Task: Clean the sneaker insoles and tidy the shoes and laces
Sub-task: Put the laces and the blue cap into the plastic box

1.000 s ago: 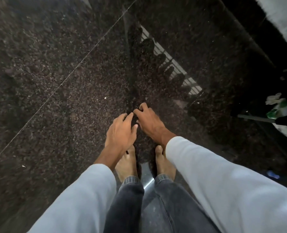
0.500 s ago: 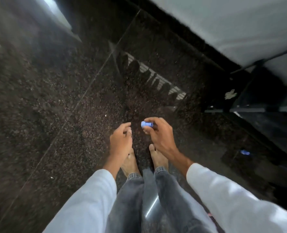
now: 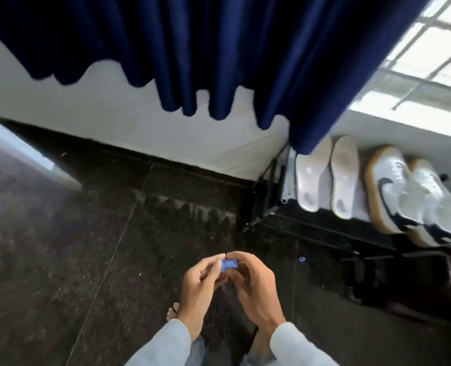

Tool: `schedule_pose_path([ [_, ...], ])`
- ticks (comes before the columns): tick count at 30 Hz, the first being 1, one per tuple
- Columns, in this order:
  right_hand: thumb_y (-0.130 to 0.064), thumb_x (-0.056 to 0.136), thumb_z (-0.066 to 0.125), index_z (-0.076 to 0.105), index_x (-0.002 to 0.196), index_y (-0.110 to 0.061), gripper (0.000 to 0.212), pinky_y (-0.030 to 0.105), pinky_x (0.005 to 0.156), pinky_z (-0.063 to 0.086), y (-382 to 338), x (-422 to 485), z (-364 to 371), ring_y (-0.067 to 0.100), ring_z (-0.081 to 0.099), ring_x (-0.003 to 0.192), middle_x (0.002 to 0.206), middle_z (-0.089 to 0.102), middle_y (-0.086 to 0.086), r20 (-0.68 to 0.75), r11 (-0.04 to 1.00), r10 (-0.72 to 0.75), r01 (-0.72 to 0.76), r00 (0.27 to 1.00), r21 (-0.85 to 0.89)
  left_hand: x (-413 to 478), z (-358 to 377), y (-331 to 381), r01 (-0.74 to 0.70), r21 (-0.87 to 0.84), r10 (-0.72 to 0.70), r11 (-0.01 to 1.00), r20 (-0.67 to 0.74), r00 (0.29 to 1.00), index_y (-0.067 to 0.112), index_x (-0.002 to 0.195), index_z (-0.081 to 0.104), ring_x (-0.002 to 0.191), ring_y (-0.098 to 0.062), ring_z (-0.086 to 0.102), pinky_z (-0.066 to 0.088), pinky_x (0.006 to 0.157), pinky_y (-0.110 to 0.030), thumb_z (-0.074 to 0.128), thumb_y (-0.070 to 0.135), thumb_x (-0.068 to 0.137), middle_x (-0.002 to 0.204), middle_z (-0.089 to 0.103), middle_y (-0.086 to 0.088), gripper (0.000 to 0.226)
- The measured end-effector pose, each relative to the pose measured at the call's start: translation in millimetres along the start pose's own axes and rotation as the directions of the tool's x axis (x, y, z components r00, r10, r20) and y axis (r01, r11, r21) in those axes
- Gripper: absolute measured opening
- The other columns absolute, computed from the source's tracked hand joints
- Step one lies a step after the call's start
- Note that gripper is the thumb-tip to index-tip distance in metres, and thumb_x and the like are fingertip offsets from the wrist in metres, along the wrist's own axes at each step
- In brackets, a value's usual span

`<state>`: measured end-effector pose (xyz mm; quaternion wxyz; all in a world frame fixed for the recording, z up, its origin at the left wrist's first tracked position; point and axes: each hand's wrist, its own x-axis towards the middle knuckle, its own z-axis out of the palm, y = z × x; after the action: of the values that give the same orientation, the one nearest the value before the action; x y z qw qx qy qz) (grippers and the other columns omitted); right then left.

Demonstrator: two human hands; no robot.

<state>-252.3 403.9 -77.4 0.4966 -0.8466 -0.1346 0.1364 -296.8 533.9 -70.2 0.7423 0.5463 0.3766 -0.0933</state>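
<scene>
Both hands meet low in the middle of the view over the dark floor. My right hand [image 3: 253,289] pinches a small blue cylinder [image 3: 229,264] between thumb and fingers, and my left hand [image 3: 199,283] pinches its left end with curled fingers. At the right, on top of a black rack [image 3: 298,220], two white insoles [image 3: 327,180] lie side by side, their top ends partly under a curtain. To their right stands a pair of white sneakers [image 3: 404,191] with black swooshes and gum soles.
A dark blue curtain [image 3: 192,48] hangs over a white wall. A bright window [image 3: 435,62] is at the upper right. The floor is dark speckled stone [image 3: 87,247]. A small blue bit [image 3: 301,259] lies on the floor near the rack.
The view has swung up from the floor to the wall, curtain and rack. The right hand picked up the blue cylinder, and both hands now hold it together.
</scene>
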Motion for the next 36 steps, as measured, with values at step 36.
schedule_pose_path([
  [36,-0.011,0.084,0.074,0.071,0.1,-0.018,0.017,0.019,0.076,0.058,137.5,-170.3,-540.2,0.009,0.07,0.083,0.096,0.071,0.001,-0.75,0.896,0.357,-0.431,0.557,0.107,-157.6,567.6,-35.0,0.011,0.265,-0.161,0.964,0.55,0.819,0.013,0.123,0.061,0.112,-0.019,0.07,0.056,0.101,-0.034,0.056,0.002,0.1,0.118,0.072,-0.009,0.026],
])
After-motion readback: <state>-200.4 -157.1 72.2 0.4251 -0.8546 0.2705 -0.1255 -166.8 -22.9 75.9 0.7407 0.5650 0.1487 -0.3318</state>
